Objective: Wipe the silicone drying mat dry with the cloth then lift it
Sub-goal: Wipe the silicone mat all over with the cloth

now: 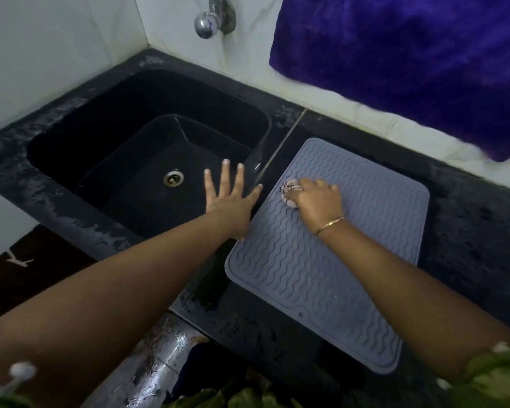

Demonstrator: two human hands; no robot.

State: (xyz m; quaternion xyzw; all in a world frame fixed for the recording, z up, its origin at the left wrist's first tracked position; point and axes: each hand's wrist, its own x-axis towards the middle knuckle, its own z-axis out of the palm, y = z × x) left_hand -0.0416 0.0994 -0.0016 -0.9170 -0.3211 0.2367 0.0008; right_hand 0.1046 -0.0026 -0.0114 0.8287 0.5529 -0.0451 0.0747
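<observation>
Right hand (318,201) with balled cloth (290,188) on mat (321,275), beside black sink (130,98)

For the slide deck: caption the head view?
Right hand presses balled cloth onto grey silicone mat; left hand spread open over black sink.

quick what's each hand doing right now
Left hand: open, fingers spread, holding nothing.
Right hand: closed round the small bunched pale patterned cloth, pressed on the grey wavy-ribbed silicone drying mat.
</observation>
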